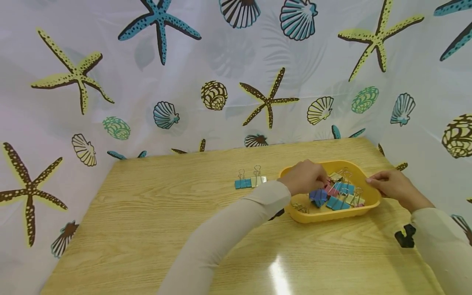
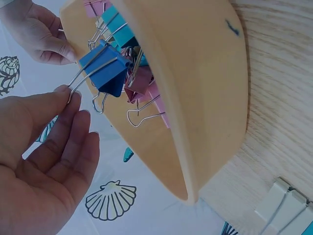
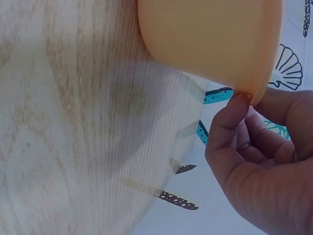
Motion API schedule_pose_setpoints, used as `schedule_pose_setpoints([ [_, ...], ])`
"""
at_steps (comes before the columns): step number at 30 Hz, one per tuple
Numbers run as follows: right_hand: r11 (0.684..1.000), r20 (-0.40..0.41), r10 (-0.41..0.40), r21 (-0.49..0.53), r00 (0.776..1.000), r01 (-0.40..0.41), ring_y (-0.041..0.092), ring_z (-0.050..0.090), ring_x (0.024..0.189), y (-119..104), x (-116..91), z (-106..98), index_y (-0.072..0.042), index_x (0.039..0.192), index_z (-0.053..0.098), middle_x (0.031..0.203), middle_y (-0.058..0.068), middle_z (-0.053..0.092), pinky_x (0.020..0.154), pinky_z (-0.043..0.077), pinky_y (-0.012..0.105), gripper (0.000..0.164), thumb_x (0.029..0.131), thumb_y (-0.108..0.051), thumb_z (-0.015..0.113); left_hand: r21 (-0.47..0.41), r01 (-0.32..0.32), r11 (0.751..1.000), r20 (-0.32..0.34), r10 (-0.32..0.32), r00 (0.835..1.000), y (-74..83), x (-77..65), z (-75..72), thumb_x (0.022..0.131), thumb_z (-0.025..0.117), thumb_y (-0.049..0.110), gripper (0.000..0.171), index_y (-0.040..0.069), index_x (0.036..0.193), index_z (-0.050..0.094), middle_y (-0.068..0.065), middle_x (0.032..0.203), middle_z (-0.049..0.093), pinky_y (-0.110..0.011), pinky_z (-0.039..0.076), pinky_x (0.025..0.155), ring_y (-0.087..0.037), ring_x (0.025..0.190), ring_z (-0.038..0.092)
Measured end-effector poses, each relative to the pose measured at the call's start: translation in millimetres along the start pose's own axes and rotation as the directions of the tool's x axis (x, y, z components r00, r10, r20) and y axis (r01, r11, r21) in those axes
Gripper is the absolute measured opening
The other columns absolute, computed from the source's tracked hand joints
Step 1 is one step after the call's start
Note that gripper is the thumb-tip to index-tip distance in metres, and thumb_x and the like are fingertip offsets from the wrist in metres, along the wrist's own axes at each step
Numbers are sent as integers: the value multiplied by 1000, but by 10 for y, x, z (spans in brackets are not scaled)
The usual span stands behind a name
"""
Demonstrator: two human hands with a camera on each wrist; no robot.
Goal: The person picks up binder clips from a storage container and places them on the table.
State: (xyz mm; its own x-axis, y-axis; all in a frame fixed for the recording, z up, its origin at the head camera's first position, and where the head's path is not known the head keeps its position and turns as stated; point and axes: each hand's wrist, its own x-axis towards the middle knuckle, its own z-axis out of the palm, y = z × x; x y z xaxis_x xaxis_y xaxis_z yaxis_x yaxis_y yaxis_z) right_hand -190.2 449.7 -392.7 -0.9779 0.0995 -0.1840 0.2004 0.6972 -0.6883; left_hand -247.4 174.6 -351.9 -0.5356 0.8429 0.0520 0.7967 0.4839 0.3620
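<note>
A yellow plastic basket (image 1: 313, 218) stands on the right part of the table, holding several binder clips in teal, pink, cream and blue. Over its left half, my left hand (image 1: 304, 177) pinches a blue binder clip (image 2: 103, 69) by one wire handle, between thumb and index finger. The clip's body overlaps the pink and teal clips behind it in the left wrist view. At the opposite end, my right hand (image 1: 396, 187) pinches the basket's rim (image 3: 264, 73) between thumb and fingers.
Left of the basket, a teal binder clip (image 1: 242, 184) and a cream binder clip (image 1: 258, 181) stand side by side on the wooden table (image 1: 155, 213). A curtain (image 1: 191, 82) printed with starfish and shells hangs behind the table and along its sides.
</note>
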Motion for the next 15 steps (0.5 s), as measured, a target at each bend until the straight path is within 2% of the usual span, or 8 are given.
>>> schedule_pose_setpoints([
  [4, 1000, -4, -2, 2, 1000, 2, 9, 60, 69, 3, 1, 10, 20, 118, 49, 90, 12, 65, 64, 55, 25, 50, 101, -27, 49, -26, 4, 1000, -35, -5, 999, -11, -6, -18, 96, 60, 20, 17, 16, 101, 76, 7, 95, 72, -10, 44, 63, 3, 66, 58],
  [9, 1000, -1, 2, 3, 1000, -2, 8, 58, 70, 12, 2, 9, 20, 118, 49, 91, 11, 64, 64, 54, 25, 50, 101, -27, 49, -71, -11, 997, -68, 6, 998, -16, -44, -63, 96, 59, 21, 18, 15, 101, 76, 7, 91, 71, -10, 44, 65, 3, 67, 57],
  [15, 1000, -4, 9, 0, 1000, -9, 7, 57, 69, 13, 8, 6, 20, 119, 48, 91, 11, 64, 64, 54, 25, 51, 101, -27, 49, -106, -34, 994, -65, 27, 998, -87, -145, -145, 97, 58, 21, 18, 15, 103, 74, 6, 94, 71, -10, 45, 66, 0, 65, 57],
])
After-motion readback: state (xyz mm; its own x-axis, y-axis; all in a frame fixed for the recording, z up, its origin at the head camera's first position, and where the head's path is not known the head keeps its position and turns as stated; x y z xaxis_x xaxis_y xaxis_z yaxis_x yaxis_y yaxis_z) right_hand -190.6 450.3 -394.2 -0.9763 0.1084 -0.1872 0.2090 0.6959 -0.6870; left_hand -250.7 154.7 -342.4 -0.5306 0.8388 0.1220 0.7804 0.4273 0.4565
